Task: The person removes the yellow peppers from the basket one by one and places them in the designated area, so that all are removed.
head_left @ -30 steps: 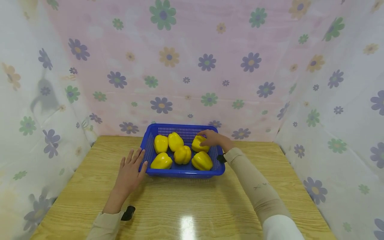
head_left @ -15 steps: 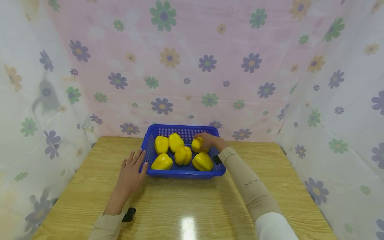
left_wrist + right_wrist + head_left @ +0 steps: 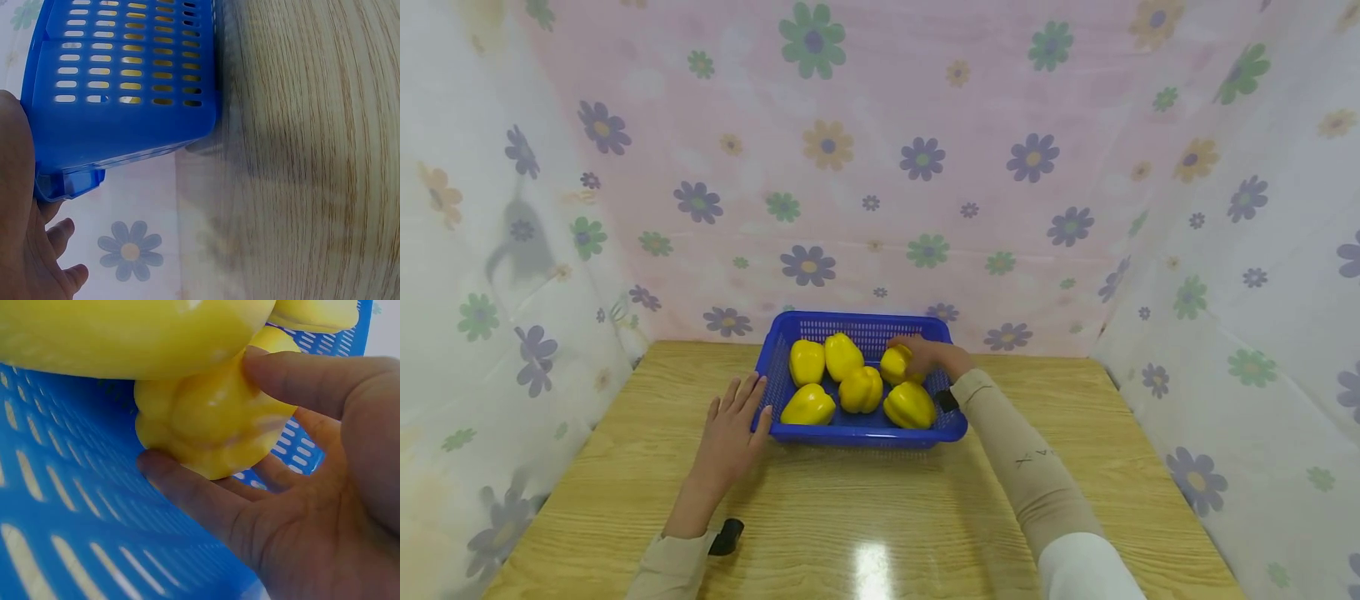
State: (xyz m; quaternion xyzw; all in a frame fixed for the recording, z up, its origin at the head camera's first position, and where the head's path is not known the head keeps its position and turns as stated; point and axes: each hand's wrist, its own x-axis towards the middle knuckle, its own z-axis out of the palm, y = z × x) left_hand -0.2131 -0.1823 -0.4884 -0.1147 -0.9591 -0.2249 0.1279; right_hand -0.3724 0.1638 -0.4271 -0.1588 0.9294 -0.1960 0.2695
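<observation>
A blue plastic basket [image 3: 865, 435] holds several yellow bell peppers, such as one at its middle [image 3: 861, 390] and one at the front right [image 3: 910, 406]. In the back right corner, my right hand [image 3: 932, 355] grips a yellow bell pepper [image 3: 212, 419]. The right wrist view has its thumb on one side of that pepper and its fingers round the other. My left hand [image 3: 730, 437] rests with fairly straight fingers against the basket's left rim. Seen from the left wrist, that hand [image 3: 25, 237] is at the rim, partly cut off by the frame edge.
The basket stands on a wood-grain table [image 3: 820, 517], near its back edge. Behind it hangs a flowered curtain [image 3: 880, 167], with more flowered cloth on both sides. A dark band [image 3: 726, 537] sits at the left wrist.
My right hand has moved slightly left and lower onto the back right pepper, its fingers closing round it. The left hand stays at the rim. The whole view has shifted slightly.
</observation>
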